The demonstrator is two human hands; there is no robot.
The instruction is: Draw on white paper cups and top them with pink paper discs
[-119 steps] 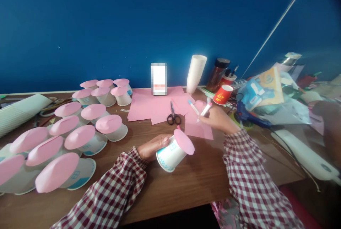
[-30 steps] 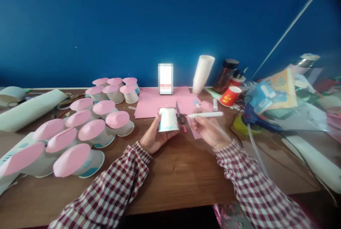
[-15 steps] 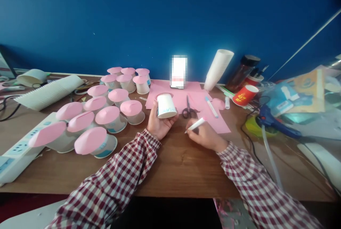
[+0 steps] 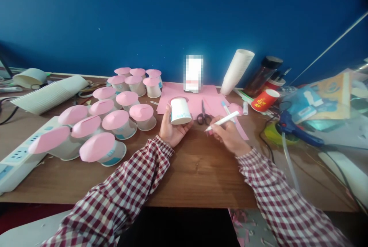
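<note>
My left hand [image 4: 174, 132] is closed around a white paper cup [image 4: 180, 110], held upside down just above the table, with blue marks near its rim. A white marker pen [image 4: 222, 120] is pinched in my right hand [image 4: 230, 136], to the right of the cup and apart from it; its tip points left. Black-handled scissors [image 4: 203, 117] lie between the hands on pink paper [image 4: 169, 94]. Another marker with a pale blue end [image 4: 223, 104] lies behind my right hand. To the left stand several upturned cups topped with pink paper discs [image 4: 115, 118].
A power strip [image 4: 20, 159] lies at far left beside a cup stack [image 4: 51, 94]. Another stack [image 4: 237, 71] leans near the blue wall, right of a blurred phone [image 4: 194, 74]. Further right are a red cup [image 4: 264, 100], a blue glue gun [image 4: 299, 130] and plastic bags.
My right hand has shifted slightly right, and the marker has turned so more of its length shows. The left hand keeps hold of the cup. The whole view has moved slightly.
</note>
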